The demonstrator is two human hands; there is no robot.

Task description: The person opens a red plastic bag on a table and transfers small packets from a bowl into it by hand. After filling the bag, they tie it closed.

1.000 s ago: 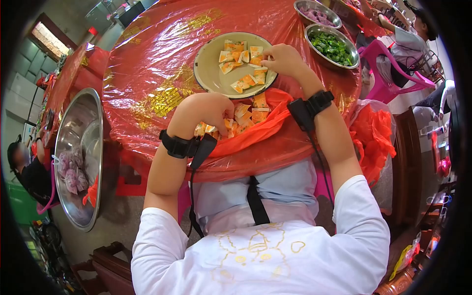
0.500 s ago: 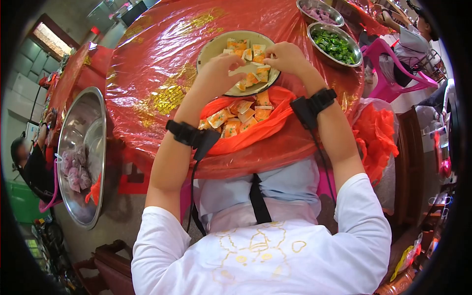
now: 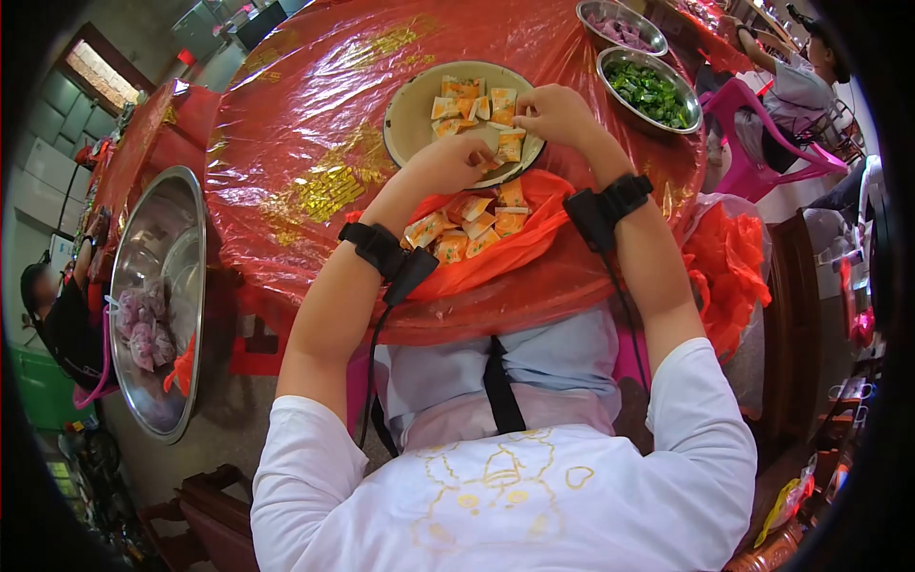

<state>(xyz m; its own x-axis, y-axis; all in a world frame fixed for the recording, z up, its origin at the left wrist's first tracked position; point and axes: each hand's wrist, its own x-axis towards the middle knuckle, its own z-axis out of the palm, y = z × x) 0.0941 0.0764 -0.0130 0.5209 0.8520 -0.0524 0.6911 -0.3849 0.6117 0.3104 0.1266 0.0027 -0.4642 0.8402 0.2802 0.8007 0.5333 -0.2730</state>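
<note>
An enamel bowl (image 3: 405, 124) with a dark rim holds several orange-and-white sachets (image 3: 463, 88). Over its near side is my left hand (image 3: 446, 164), fingers curled together, with a bit of orange showing at the fingertips; the back of the hand hides most of what lies beneath. My right hand (image 3: 562, 114) reaches over the bowl's right rim, thumb and fingers pinched beside a sachet; whatever is between them is too small to make out. Closer to my body, an open red plastic bag (image 3: 529, 232) holds more of these sachets (image 3: 481, 224).
Red plastic sheeting (image 3: 286, 124) covers the round table. Metal bowls of chopped greens (image 3: 648, 93) and purplish pieces (image 3: 620, 30) stand at the back right. A large metal basin (image 3: 157, 381) with bagged items is at left. People sit at both sides, one near a pink chair (image 3: 753, 124).
My left hand has moved down and right, from the bowl's middle to its near side, and its fingers have closed. Sachets in the middle now show. My right hand has hardly moved.
</note>
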